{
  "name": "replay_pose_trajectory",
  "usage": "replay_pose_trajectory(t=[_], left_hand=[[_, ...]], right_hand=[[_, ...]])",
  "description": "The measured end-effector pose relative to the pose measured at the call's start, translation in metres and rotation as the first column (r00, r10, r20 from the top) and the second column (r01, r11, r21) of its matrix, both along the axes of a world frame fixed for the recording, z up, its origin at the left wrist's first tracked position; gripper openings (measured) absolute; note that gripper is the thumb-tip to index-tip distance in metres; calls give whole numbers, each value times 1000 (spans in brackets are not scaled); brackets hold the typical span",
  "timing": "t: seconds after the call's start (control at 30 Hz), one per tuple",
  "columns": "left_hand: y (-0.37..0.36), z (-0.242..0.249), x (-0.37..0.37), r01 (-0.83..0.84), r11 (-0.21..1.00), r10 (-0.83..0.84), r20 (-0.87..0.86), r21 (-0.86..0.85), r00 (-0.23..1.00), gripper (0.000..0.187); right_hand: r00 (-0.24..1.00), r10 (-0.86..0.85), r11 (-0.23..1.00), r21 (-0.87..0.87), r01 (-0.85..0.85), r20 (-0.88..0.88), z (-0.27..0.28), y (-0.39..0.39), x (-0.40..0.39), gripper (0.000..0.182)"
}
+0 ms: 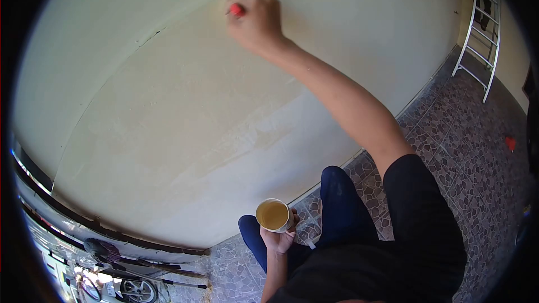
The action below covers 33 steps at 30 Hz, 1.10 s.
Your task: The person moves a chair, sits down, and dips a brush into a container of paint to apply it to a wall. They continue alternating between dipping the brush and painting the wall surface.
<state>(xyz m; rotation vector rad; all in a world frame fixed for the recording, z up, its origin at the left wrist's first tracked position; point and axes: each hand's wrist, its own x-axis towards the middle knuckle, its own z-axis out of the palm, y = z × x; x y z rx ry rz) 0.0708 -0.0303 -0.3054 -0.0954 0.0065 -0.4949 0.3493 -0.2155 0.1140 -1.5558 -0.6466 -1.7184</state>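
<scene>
My right hand (pixel 259 19) is raised against the pale wall (pixel 185 90), fingers closed round a red-handled paintbrush (pixel 237 10). Motion smears the hand, and the brush's head is blurred against the wall's upper part. Low in front of my knees, my left hand (pixel 279 241) grips a light-coloured cup (pixel 273 215) from below and the side. Yellowish-beige liquid fills part of the cup. Damp-looking beige patches mark the wall between the two hands, with a paler area lower down.
A white ladder (pixel 477 50) leans at the far right. Stone-patterned tiles (pixel 449 151) cover the floor, where a small red object (pixel 510 143) lies. At lower left are a long-handled broom (pixel 104 251) and a wheel (pixel 138 290). My bent knees are close to the wall's base.
</scene>
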Motion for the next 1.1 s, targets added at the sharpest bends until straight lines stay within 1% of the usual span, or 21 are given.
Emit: replay_pose_trajectory(t=[0.03, 0.07, 0.1, 0.13, 0.2, 0.23, 0.3, 0.37, 0.43, 0.47, 0.53, 0.6, 0.63, 0.7, 0.77, 0.8, 0.87, 0.93, 1.0, 1.03, 1.1], left_hand=[[-1, -2, 1, 1, 1000, -1, -2, 8, 1000, 67], [-4, -2, 3, 0, 1000, 0, 4, 13, 1000, 68], [-5, 2, 4, 0, 1000, 0, 3, 18, 1000, 68], [-9, 4, 3, -4, 1000, 4, 2, -3, 1000, 68], [-10, 5, -1, -16, 1000, 15, -1, -22, 1000, 68], [-8, 3, -3, -7, 999, 7, 3, -38, 1000, 69], [-1, -1, -6, -6, 998, 6, 8, -58, 1000, 69], [6, -8, -12, -16, 1000, 16, -13, -24, 1000, 71], [14, -16, -16, -28, 1000, 27, -45, -12, 999, 72], [17, -19, -16, -31, 1000, 31, -65, 1, 997, 73], [18, -19, -18, -45, 999, 45, -65, -6, 997, 73], [16, -15, -16, -60, 998, 59, -63, -10, 996, 72], [13, -11, -15, -73, 997, 73, -32, -16, 997, 71], [10, -9, -9, -74, 997, 74, -9, -22, 997, 70], [8, -15, -3, -65, 998, 64, -68, -2, 996, 68], [6, -16, 0, -66, 998, 66, -57, -2, 996, 67], [0, -8, 3, -58, 998, 56, -33, -33, 998, 68], [0, -5, 5, -57, 997, 56, -9, -59, 998, 68], [3, -7, 0, -52, 997, 52, -6, -57, 999, 69], [5, -8, 0, -53, 997, 53, -6, -64, 999, 69], [14, -11, -7, -81, 997, 81, -6, -6, 997, 72]], right_hand=[[993, 106, 987, -118, -110, -43, -1, 25, -20, 9], [946, 254, 948, -139, -285, -204, 0, 38, -44, 10], [851, 388, 880, -131, -456, -355, 3, 46, -58, 11], [766, 551, 809, -15, -588, -330, 5, 38, -59, 8], [852, 475, 877, 45, -478, -218, 3, 4, -20, 4], [815, 488, 873, 153, -463, -313, 6, -27, -2, 2], [718, 647, 747, 402, -529, -256, 5, -91, 30, 2], [826, 522, 797, 467, -383, -214, 5, -152, 59, 1], [955, 123, 868, 496, 30, -272, 8, -186, 43, 5], [954, 124, 871, 491, 28, -274, 9, -189, 40, 5], [927, -205, 869, 377, 320, -315, 14, -184, 27, 6], [949, -270, 930, 211, 301, -166, 6, -136, 22, 9], [926, -327, 936, 73, 345, -187, -2, -104, 19, 3], [983, -177, 981, -68, 180, 37, -27, -33, 3, 9], [1000, 11, 971, -237, -15, -21, -51, 3, -19, 10], [1000, 6, 970, -241, -12, -27, -58, 3, -32, 10], [919, 343, 895, -227, -383, -196, -59, -3, -48, 10], [933, 300, 936, -127, -328, -196, -61, -44, -22, 6], [801, 488, 872, 241, -427, -347, -62, -103, 10, 3], [746, 595, 788, 399, -469, -298, -59, -124, 16, 4], [947, 206, 954, 268, -137, -248, -64, -171, 32, 3]])
